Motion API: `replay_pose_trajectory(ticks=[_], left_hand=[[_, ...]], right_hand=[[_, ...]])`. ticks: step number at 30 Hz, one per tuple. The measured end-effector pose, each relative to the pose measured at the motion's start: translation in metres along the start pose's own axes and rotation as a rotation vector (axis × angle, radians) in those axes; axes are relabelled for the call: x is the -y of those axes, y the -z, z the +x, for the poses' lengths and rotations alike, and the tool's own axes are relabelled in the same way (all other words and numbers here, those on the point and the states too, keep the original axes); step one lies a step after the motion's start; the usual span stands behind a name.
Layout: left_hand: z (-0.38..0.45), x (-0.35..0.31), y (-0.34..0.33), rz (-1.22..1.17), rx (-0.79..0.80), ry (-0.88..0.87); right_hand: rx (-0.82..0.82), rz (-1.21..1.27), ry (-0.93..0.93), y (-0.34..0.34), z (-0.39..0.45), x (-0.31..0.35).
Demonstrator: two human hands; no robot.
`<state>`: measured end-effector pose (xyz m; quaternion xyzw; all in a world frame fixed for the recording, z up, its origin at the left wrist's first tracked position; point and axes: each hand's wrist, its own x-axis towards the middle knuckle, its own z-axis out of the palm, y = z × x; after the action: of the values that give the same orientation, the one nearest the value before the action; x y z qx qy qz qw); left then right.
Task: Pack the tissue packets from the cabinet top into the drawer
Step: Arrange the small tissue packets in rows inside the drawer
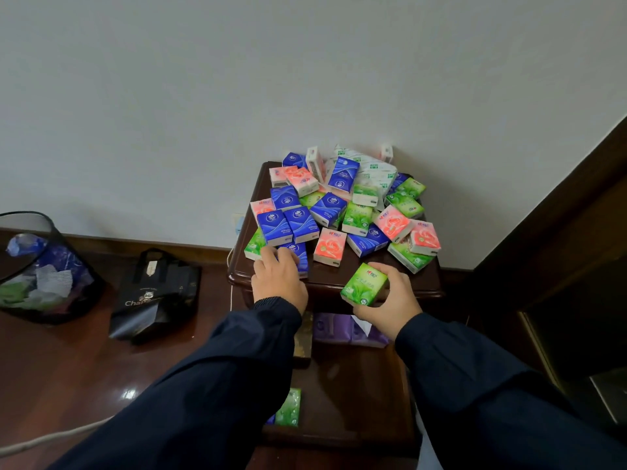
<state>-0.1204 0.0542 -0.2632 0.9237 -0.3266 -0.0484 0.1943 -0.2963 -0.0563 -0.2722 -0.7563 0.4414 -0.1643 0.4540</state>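
Observation:
Several blue, pink and green tissue packets (334, 205) lie in a heap on the dark wooden cabinet top (339, 278). My right hand (390, 305) grips a green packet (364, 284) just above the cabinet's front edge. My left hand (278, 276) rests at the front left of the heap, its fingers closed over a blue packet (300, 254). Below, the drawer (353, 385) stands pulled out, with a green packet (288, 407) lying at its left side. Purple packs (346, 329) sit at the drawer's back.
A black mesh waste bin (44, 269) with rubbish stands at the left on the wooden floor. A black paper bag (154, 296) lies beside the cabinet. A dark wooden piece of furniture (559, 239) rises at the right. A white cable (51, 435) runs across the floor.

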Motion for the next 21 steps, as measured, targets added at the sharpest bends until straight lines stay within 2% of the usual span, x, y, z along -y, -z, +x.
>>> replay_pose_trajectory(ticks=[6,10,13,17,21], left_hand=[[-0.002,0.002,-0.007,-0.028,-0.064,0.018],[0.005,-0.016,-0.009,0.057,-0.074,0.085],[0.005,-0.022,-0.011,0.027,-0.066,0.138],[-0.004,-0.014,-0.011,-0.077,-0.058,0.123],[-0.031,0.011,-0.020,-0.150,-0.095,-0.045]], right_hand=[[0.108,0.233,-0.051,0.001,-0.016,-0.003],[0.229,0.411,-0.166,0.006,-0.019,0.003],[0.272,0.391,-0.210,0.005,-0.019,0.001],[0.282,0.324,-0.268,-0.004,-0.017,-0.015],[0.312,0.239,-0.245,-0.037,-0.020,-0.041]])
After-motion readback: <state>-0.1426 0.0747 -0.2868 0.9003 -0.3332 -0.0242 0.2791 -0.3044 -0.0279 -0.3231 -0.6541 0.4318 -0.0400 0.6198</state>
